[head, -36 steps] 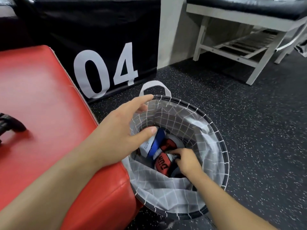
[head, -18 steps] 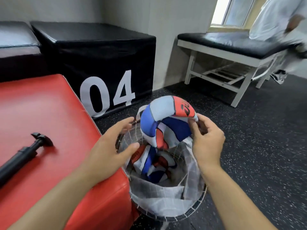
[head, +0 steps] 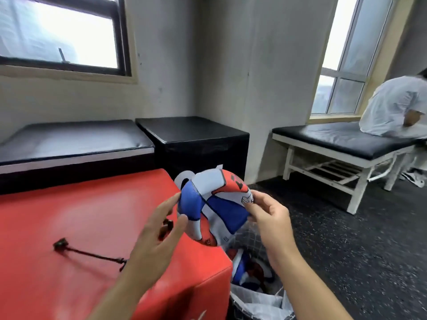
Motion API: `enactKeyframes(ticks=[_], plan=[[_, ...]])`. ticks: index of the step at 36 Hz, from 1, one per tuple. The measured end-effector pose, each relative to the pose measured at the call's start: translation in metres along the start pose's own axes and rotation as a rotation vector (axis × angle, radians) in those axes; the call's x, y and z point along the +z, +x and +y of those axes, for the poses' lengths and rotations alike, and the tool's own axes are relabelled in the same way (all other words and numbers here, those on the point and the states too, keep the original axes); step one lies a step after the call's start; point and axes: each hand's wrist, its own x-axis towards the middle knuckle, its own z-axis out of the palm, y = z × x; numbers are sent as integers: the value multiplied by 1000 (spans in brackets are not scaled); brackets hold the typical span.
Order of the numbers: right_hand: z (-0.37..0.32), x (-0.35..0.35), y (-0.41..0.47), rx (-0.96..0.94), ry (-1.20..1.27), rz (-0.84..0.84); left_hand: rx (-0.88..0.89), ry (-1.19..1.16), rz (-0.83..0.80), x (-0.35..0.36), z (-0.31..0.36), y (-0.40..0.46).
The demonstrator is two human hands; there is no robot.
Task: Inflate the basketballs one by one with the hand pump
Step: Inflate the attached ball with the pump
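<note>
both bare arms are stretched forward and raised. the right hand [head: 265, 215] is pinched on the flat ball [head: 215, 209] with thumb and fingers. the left hand [head: 159, 232] is spread open, its fingertips touching the ball's left side

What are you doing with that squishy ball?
The person is holding a flat, saggy basketball up in the air. The right hand pinches its edge, and the left hand is open beside it. More flat balls wait in the basket below. The hand pump lies on the red box, not used yet.
</note>
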Motion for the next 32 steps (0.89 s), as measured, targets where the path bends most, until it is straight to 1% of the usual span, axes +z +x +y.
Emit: enactKeyframes(ticks=[2,4,6,9,11,13,15,17,20,23,25,27,29,32], plan=[[-9,22,-16,81,203,-70,-13,16,83,-25,1,-16],[-11,45,-37,135,322,-114,-75,-2,128,-48,-2,-33],[-3,64,-55,156,301,-145,-104,-36,128,-65,-10,-47],[5,87,-71,65,147,-159,-174,-114,126,-76,-13,-61],[6,97,-76,19,96,-124,-182,-145,165,-81,-12,-62],[6,105,-76,-24,157,-107,-167,-159,188,-89,-9,-61],[9,112,-71,-22,259,-70,-148,-179,205,-96,-9,-59],[16,122,-69,61,349,-55,-144,-189,215,-100,-14,-57],[31,139,-70,206,421,-100,-145,-162,185,-101,-22,-55],[39,145,-66,198,404,-174,-144,-107,125,-102,-32,-53],[37,145,-61,172,392,-205,-119,-93,138,-105,-33,-51],[35,146,-55,190,414,-214,-104,-84,172,-110,-34,-48],[36,147,-51,290,449,-208,-82,-55,176,-114,-34,-47],[49,151,-51,422,459,-182,-45,-13,134,-113,-34,-50]])
